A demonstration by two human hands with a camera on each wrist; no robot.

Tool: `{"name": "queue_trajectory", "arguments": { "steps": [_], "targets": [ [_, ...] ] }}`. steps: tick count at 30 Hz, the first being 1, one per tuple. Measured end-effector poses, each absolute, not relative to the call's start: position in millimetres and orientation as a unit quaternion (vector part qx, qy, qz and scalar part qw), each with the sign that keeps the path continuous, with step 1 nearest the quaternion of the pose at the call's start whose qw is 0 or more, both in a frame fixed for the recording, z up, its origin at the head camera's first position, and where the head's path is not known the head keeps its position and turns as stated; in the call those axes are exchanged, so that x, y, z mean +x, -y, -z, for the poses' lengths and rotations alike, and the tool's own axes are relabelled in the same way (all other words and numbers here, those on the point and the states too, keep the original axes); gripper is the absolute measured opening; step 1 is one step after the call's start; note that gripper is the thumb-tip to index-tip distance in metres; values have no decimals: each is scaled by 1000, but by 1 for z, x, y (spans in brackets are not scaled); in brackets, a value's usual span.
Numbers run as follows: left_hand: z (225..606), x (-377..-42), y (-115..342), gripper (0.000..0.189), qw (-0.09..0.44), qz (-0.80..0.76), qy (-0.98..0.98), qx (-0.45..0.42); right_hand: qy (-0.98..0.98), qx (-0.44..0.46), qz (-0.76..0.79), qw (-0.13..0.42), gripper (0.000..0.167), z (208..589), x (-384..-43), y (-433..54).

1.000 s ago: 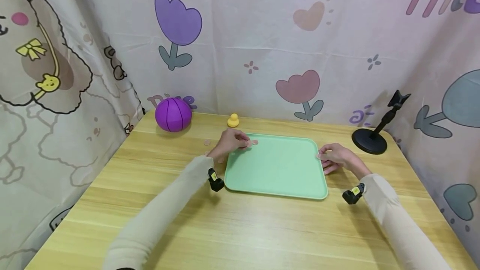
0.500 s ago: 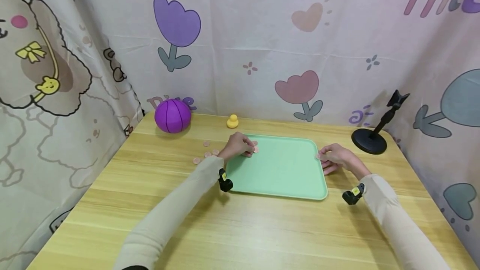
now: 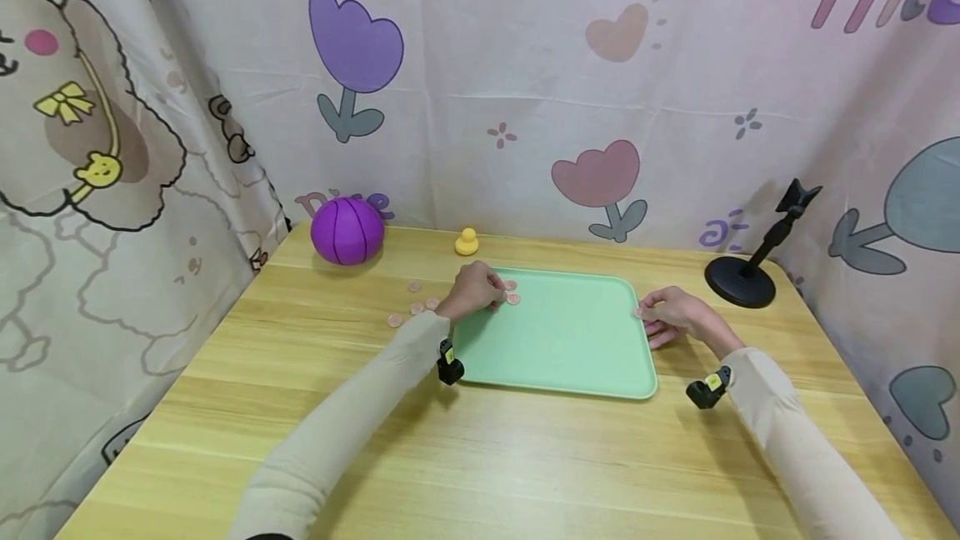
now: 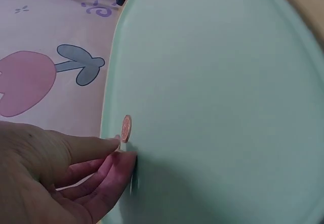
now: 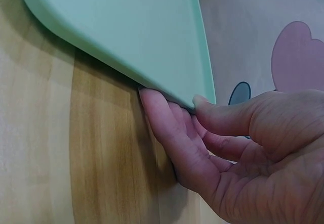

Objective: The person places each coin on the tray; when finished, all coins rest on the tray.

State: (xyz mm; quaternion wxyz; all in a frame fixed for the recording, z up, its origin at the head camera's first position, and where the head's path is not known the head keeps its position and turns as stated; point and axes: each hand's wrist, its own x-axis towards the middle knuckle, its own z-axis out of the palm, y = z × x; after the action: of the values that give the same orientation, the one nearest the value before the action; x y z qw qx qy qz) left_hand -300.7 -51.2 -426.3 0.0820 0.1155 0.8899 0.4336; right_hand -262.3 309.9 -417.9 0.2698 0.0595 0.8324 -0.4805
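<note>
My left hand (image 3: pixel 474 290) is over the left end of a mint-green tray (image 3: pixel 562 336), its thumb and fingertips close together. Two copper-coloured coins lie on the tray by those fingertips: a far coin (image 3: pixel 510 285) and a nearer coin (image 3: pixel 513 299). In the left wrist view one coin (image 4: pixel 126 128) shows just beyond the thumb, and a thin edge (image 4: pixel 134 176) appears under the fingers. Nothing is plainly seen between thumb and fingers. At the opposite end, my right hand (image 3: pixel 670 317) grips the tray rim (image 5: pixel 167 95), thumb on top and fingers beneath.
Several coins (image 3: pixel 417 307) lie on the wooden table (image 3: pixel 480 465) left of the tray. Behind them are a purple ball (image 3: pixel 347 230) and a yellow rubber duck (image 3: pixel 467 242). A black stand (image 3: pixel 741 282) is at the back right, before a printed cloth (image 3: pixel 480 48).
My left hand has moved right and slightly nearer over the tray, then drawn slightly back from the nearer coin, which now lies apart from the fingers. My right hand keeps its hold on the rim.
</note>
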Motion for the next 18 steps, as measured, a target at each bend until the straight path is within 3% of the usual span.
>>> {"name": "queue_trajectory", "arguments": {
  "steps": [10,18],
  "targets": [
    [419,-305,77,12,8,-444,-877,186,-832,62,481,270,22,418,-262,-311],
    [418,-314,118,19,-10,-467,-871,152,-832,54,479,273,19,416,-261,-309]
  ]
}}
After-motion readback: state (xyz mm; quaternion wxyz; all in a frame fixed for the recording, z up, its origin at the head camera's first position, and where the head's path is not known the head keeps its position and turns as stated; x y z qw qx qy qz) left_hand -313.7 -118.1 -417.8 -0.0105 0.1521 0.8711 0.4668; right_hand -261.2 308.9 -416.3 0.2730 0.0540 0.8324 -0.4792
